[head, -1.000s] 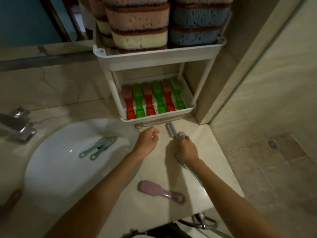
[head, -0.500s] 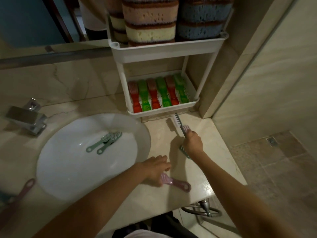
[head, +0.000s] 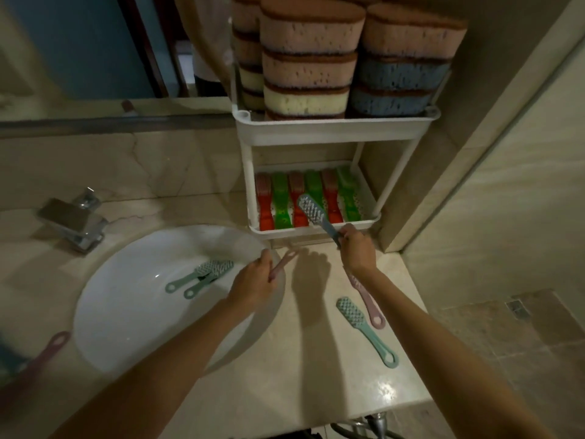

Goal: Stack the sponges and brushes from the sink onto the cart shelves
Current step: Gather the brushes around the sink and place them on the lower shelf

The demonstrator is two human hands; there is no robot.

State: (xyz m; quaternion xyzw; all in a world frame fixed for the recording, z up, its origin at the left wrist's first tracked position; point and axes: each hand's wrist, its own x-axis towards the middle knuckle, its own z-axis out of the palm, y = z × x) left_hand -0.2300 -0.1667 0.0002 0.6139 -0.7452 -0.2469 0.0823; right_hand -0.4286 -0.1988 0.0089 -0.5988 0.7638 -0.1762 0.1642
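**Both hands hold a brush in front of the cart**

The marble table (head: 285, 391) carries a white sink (head: 126, 327) on the left and a white cart (head: 332, 131) at the back right, against the wall. The top shelf of the cart is full of stacked sponges (head: 310, 68), pink, yellow and blue. On the lower shelf (head: 368, 221) red and green brushes (head: 281, 204) lie side by side in a row.

The right hand (head: 356, 248) has its fingers closed round the handle of a grey brush (head: 311, 210). The head of this brush is over the front of the lower shelf, bristles turned up. The left hand (head: 253, 280) is above the right rim of the sink and grips a pink brush (head: 281, 266). Its ring end points toward the cart.

Two teal brushes (head: 202, 275) lie together inside the sink. On the table, under the right forearm, a teal brush (head: 364, 331) and a second pink brush (head: 367, 299) lie just beside each other. A metal tap (head: 74, 223) stands behind the sink.
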